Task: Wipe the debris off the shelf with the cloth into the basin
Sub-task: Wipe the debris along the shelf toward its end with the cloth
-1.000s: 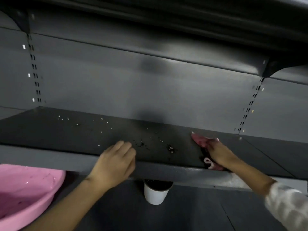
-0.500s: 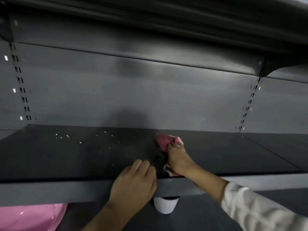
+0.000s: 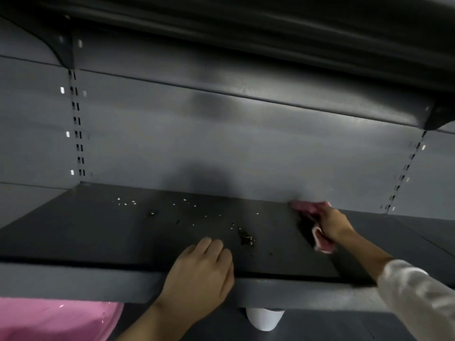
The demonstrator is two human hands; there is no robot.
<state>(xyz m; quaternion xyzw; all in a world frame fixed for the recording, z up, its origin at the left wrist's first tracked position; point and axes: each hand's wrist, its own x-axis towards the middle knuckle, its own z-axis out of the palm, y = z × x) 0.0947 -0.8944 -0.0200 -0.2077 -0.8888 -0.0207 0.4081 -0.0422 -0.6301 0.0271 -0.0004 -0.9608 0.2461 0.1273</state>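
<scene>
The pink cloth [image 3: 310, 210] is clamped under the right hand [image 3: 331, 223], pressed flat on the dark shelf [image 3: 98, 232] near the back wall [image 3: 221, 148]; the fingers [image 3: 320, 216] are curled together over the cloth, with a bunched end sticking out below the palm. A white sleeve [image 3: 418, 299] is seen on that forearm. The left hand [image 3: 200, 269] is laid on the shelf's front lip, fingers [image 3: 211, 244] together and bent, nothing held, only the shelf touched. A dark debris clump [image 3: 246, 238] is seen just beyond the left fingertips, between the two hands. White crumbs [image 3: 126, 202] are scattered farther back, well apart from either hand. The pink basin [image 3: 54, 318] is partly seen under the shelf, down and left of the left wrist. A white cup [image 3: 264, 318] is seen below the shelf lip, just right of the left wrist.
</scene>
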